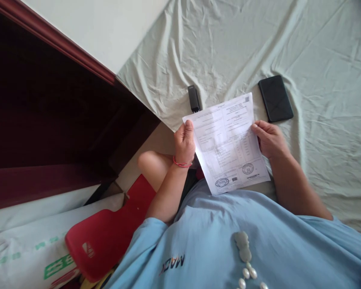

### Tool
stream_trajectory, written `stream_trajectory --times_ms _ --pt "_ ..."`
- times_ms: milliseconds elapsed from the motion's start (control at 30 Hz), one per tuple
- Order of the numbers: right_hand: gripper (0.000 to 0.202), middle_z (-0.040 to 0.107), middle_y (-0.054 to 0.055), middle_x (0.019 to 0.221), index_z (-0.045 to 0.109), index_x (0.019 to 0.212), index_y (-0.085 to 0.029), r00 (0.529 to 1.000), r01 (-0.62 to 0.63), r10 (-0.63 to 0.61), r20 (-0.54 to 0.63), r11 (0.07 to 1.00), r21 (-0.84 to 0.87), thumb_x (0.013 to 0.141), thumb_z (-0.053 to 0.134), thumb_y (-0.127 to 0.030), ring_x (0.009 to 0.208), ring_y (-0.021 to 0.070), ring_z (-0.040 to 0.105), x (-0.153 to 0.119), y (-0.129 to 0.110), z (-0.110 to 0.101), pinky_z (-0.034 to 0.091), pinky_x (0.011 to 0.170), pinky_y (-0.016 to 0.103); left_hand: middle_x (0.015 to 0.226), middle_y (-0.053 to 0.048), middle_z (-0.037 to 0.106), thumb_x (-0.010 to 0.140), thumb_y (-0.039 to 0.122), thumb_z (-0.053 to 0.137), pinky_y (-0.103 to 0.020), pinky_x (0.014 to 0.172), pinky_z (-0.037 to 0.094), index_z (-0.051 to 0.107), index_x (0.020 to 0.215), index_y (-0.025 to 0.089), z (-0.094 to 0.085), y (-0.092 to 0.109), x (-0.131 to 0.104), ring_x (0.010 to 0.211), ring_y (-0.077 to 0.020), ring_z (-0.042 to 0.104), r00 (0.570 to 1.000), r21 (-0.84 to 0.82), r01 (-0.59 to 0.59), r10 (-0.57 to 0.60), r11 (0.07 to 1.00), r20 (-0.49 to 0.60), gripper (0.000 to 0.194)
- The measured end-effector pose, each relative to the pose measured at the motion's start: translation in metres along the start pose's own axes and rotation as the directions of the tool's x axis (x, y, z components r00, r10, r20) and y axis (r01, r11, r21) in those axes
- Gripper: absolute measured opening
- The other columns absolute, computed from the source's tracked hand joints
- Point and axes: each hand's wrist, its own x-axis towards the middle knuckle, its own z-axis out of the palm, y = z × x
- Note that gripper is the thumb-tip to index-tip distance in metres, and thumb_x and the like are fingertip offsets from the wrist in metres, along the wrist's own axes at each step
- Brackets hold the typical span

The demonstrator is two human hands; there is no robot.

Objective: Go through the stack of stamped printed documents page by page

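The sheet (228, 144) is printed too small to read — the necklace (246, 273) is cut off below.

Mid-frame, I see the left hand (185, 144) and right hand (270, 139) holding opposite edges of a printed paper (228, 146). Up and right of centre, a flat black gadget (276, 98) lies on pale cloth (337, 96); a blue shirt (210, 233) fills the bottom.

The rumpled sheet (331, 76) and dark furniture (54, 96) suggest a home bedroom.

blue shirt (212, 233), red bracelet (182, 164)
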Motion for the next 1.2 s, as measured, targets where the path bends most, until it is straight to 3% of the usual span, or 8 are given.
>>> stream_trajectory --times_ms 100,167,233,300,433,600,867,1200 --pt "0.021 0.067 0.002 0.084 0.069 0.103 -0.026 0.97 0.152 -0.199 -0.143 0.947 -0.285 0.093 0.069 -0.045 0.07 0.0195 0.063 -0.003 -0.006 0.002 0.055 0.065 0.035 0.062 0.001 0.056 0.097 0.069 0.062 -0.028 0.064 0.047 0.063 0.071 0.021 0.0 0.007 -0.003 0.064 -0.0137 0.055 0.995 0.091 -0.102 0.099 0.991 0.031 0.054" --pt "0.031 0.071 0.008 0.112 0.066 0.124 -0.028 0.868 0.293 -0.452 -0.207 0.802 -0.52 0.094 0.066 -0.035 0.098 0.0263 0.07 -0.01 -0.019 0.008 0.061 0.086 0.045 0.061 0.001 0.056 0.098 0.065 0.064 -0.028 0.062 0.045 0.063 0.07 0.021 0.0 0.012 -0.004 0.06 -0.0131 0.052 0.99 0.128 -0.133 0.127 0.983 0.055 0.052" --pt "0.04 0.065 0.013 0.135 0.062 0.138 -0.029 0.747 0.403 -0.648 -0.145 0.616 -0.677 0.099 0.059 -0.03 0.125 0.0324 0.064 -0.019 -0.037 0.018 0.057 0.104 0.055 0.063 0.0 0.058 0.098 0.061 0.066 -0.029 0.062 0.044 0.067 0.073 0.02 0.002 0.014 -0.005 0.061 -0.0133 0.053 0.987 0.154 -0.155 0.147 0.976 0.058 0.048" --pt "0.042 0.062 0.014 0.143 0.06 0.145 -0.029 0.686 0.505 -0.727 -0.001 0.477 -0.719 0.104 0.05 -0.028 0.137 0.0367 0.058 -0.026 -0.056 0.033 0.05 0.112 0.063 0.063 0.0 0.059 0.099 0.056 0.068 -0.029 0.062 0.043 0.069 0.075 0.019 0.004 0.014 -0.007 0.061 -0.0134 0.054 0.986 0.173 -0.164 0.158 0.971 0.049 0.044" --pt "0.051 0.061 0.01 0.151 0.055 0.155 -0.034 0.637 0.682 -0.712 0.294 0.343 -0.646 0.107 0.041 -0.023 0.144 0.0379 0.054 -0.025 -0.082 0.064 0.04 0.12 0.068 0.061 0.001 0.058 0.099 0.053 0.068 -0.028 0.06 0.04 0.068 0.075 0.018 0.009 0.015 -0.012 0.06 -0.0131 0.053 0.99 0.162 -0.134 0.127 0.978 0.054 0.042" --pt "0.054 0.062 0.007 0.153 0.051 0.159 -0.035 0.608 0.759 -0.636 0.476 0.291 -0.582 0.108 0.043 -0.02 0.151 0.0354 0.047 -0.01 -0.089 0.09 0.034 0.125 0.065 0.06 0.002 0.054 0.098 0.053 0.069 -0.028 0.059 0.037 0.067 0.076 0.018 0.012 0.019 -0.017 0.057 -0.0124 0.048 0.993 0.12 -0.102 0.093 0.988 0.079 0.042" --pt "0.049 0.07 0.007 0.141 0.057 0.154 -0.034 0.599 0.761 -0.627 0.498 0.252 -0.598 0.109 0.045 -0.019 0.148 0.0338 0.049 0.001 -0.08 0.101 0.037 0.121 0.06 0.061 0.002 0.051 0.096 0.058 0.069 -0.029 0.06 0.037 0.066 0.073 0.019 0.01 0.009 -0.012 0.059 -0.0136 0.046 0.997 0.077 -0.049 0.045 0.996 0.054 0.045" --pt "0.045 0.073 0.01 0.139 0.067 0.144 -0.028 0.57 0.792 -0.591 0.571 0.211 -0.572 0.107 0.045 -0.016 0.145 0.0333 0.052 0.045 -0.059 0.118 0.039 0.119 0.058 0.063 0.002 0.053 0.088 0.077 0.066 -0.025 0.053 0.033 0.061 0.071 0.019 0.004 -0.035 0.013 0.058 -0.0111 0.044 0.996 -0.022 0.046 -0.044 0.999 0.073 0.061"
